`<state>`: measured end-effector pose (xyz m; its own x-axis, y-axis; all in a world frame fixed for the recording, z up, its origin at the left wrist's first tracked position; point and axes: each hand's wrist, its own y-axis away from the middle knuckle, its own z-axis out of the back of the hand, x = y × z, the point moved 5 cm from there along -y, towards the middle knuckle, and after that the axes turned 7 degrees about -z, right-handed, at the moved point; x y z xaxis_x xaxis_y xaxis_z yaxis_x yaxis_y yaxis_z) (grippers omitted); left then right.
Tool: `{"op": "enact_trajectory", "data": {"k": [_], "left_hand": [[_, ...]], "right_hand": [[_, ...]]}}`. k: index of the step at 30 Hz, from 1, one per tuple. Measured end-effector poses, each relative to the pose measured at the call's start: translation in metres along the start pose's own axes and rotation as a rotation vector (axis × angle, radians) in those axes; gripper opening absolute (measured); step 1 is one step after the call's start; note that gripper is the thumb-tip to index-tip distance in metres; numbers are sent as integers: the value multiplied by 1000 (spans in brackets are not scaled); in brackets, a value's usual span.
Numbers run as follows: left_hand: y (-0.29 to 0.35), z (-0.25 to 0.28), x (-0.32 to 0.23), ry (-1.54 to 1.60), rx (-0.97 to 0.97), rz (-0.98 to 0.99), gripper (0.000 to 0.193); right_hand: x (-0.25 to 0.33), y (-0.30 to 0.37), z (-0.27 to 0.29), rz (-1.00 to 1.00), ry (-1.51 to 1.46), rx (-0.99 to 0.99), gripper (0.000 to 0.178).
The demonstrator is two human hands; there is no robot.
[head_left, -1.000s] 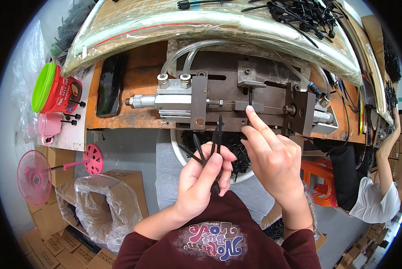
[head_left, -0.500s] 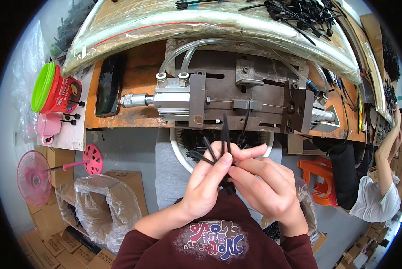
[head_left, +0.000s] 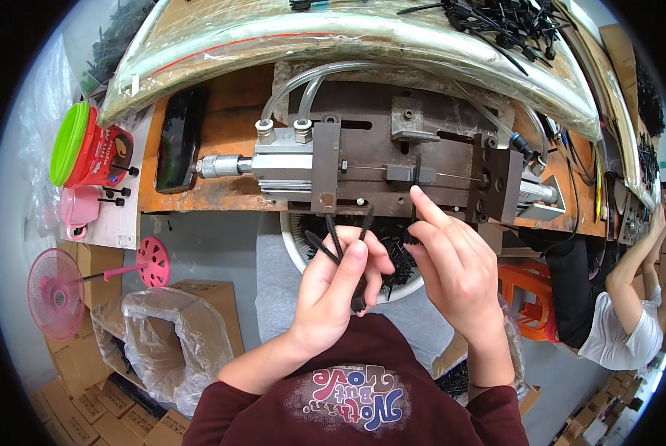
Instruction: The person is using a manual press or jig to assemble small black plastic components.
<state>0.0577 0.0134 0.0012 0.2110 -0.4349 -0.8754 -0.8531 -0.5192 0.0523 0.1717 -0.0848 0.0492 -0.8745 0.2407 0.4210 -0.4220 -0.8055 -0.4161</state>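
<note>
My left hand (head_left: 331,290) is closed round several thin black plastic sticks (head_left: 333,236); their narrow ends fan out above the thumb, and a thicker end shows below the fingers. My right hand (head_left: 456,279) pinches another black stick (head_left: 413,215) near its thick lower end, its index finger stretched along it. The tip of that stick reaches up across the small grey block (head_left: 401,174) in the middle of the metal fixture (head_left: 370,149). A thin rod (head_left: 456,176) runs through the block from side to side. Whether the stick touches the block, I cannot tell.
Below the bench edge, a white round basket (head_left: 297,253) holds many black parts. More black sticks (head_left: 496,30) lie on the plastic-covered shelf above. A phone-like black slab (head_left: 180,141), red bucket (head_left: 114,156) and pink cup (head_left: 80,208) sit left. Another person (head_left: 623,327) works at right.
My hands have moved apart. The right one has gone up and right to the fixture with one stick; the left keeps the others, slightly lower left.
</note>
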Motion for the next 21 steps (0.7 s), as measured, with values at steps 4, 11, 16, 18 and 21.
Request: {"op": "enact_trajectory", "data": {"k": [4, 11, 16, 18, 21], "left_hand": [[4, 3, 0, 96, 8, 61, 37], [3, 4, 4, 338, 10, 105, 60], [0, 0, 7, 248, -25, 168, 65], [1, 1, 8, 252, -34, 191, 65], [3, 3, 6, 212, -38, 214, 65]], "right_hand": [[0, -8, -4, -21, 77, 18, 26], [1, -14, -1, -69, 148, 64, 22], [2, -16, 1, -78, 130, 63, 23], [5, -10, 6, -76, -100, -19, 25], [27, -2, 19, -3, -306, 16, 32]]}}
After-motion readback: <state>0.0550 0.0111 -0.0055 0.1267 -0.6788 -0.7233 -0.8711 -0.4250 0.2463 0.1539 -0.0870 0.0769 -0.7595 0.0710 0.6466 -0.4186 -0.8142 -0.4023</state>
